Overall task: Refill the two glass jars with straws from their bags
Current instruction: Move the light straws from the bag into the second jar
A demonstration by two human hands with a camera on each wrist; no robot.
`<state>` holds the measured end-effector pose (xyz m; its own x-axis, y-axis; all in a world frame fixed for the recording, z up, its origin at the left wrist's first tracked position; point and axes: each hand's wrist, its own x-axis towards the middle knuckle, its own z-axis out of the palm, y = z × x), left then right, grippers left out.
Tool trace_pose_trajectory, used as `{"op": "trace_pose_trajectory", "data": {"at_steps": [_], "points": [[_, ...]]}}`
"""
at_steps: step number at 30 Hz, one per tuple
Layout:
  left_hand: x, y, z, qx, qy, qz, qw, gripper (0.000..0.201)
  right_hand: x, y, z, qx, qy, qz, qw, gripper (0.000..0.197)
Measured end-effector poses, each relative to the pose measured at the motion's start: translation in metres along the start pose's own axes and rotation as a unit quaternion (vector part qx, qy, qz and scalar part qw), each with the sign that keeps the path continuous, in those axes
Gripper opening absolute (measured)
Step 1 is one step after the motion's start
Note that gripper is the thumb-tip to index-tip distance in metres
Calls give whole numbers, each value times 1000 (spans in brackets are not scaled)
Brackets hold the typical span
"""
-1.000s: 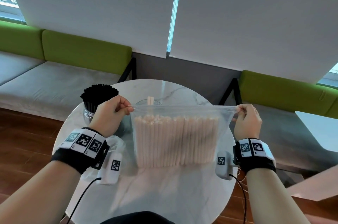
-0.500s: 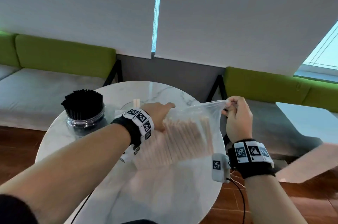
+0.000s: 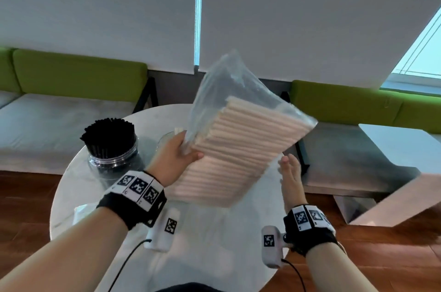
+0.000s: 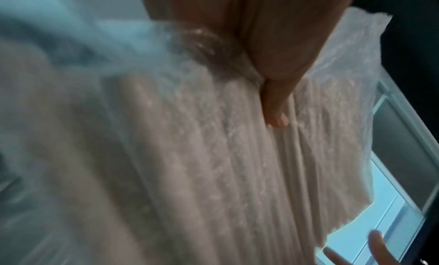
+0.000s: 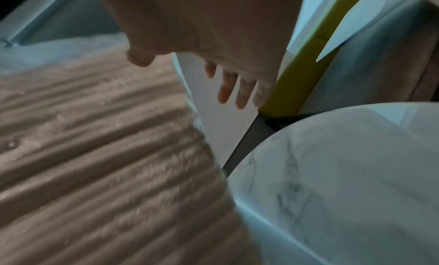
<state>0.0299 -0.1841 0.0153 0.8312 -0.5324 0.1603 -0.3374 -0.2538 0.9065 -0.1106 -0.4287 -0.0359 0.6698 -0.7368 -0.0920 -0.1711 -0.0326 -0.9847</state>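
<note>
A clear bag of beige straws (image 3: pixel 238 146) hangs tilted above the round marble table (image 3: pixel 214 244), its straws lying nearly level. My left hand (image 3: pixel 188 155) grips it at its lower left edge, and the thumb (image 4: pixel 275 107) presses on the straws (image 4: pixel 213 156). My right hand (image 3: pixel 290 170) is open with straight fingers (image 5: pixel 237 90), just below the bag's right side (image 5: pixel 95 137), apart from it. A glass jar full of black straws (image 3: pixel 109 146) stands at the table's left. The second glass jar (image 3: pixel 164 140) is mostly hidden behind my left hand, with a couple of beige straws (image 3: pixel 178 130) sticking up.
A crumpled clear bag (image 3: pixel 82 213) lies on the table under my left forearm. Green and grey benches (image 3: pixel 71 112) run along the wall behind the table. Another tabletop (image 3: pixel 405 141) stands at the right. The floor is wood.
My right hand let go of the bag's top corner, dropped and opened. My left hand took hold of the bag and swung it up, so the straws now lie tilted.
</note>
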Motion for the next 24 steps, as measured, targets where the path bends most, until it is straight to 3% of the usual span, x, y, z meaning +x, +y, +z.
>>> {"op": "trace_pose_trajectory", "data": {"at_steps": [2,4,6,8,12,16,19,20,21,23,24], "points": [[-12,-7,7,-20,12,-29,999,34,2,5,12,22,-47,13,999,100],[-17,-20,11,22,24,-59,998,37,-6,-10,22,52,-58,7,997,83],[-20,-31,13,39,24,-60,997,53,-13,-21,28,58,-48,-3,997,65],[-22,-31,11,23,13,-49,998,43,-15,-26,30,54,-40,-32,997,55],[-26,-27,4,35,-5,-82,996,53,-18,-33,32,70,-28,-80,994,87],[-30,-30,9,89,16,-152,984,42,-24,-36,35,32,-38,-41,998,75],[-38,-26,11,56,11,-174,983,14,-23,-34,32,47,-21,-72,996,75],[-38,-32,12,49,3,-180,982,20,-23,-34,31,36,-26,-70,997,68],[-40,-35,12,52,-11,-192,980,40,-22,-31,30,20,-36,-56,998,64],[-38,-49,13,57,-25,-196,979,79,-21,-26,29,0,-39,-28,999,85],[-39,-53,13,46,-32,-198,979,87,-23,-27,29,4,-34,-29,999,100]]}}
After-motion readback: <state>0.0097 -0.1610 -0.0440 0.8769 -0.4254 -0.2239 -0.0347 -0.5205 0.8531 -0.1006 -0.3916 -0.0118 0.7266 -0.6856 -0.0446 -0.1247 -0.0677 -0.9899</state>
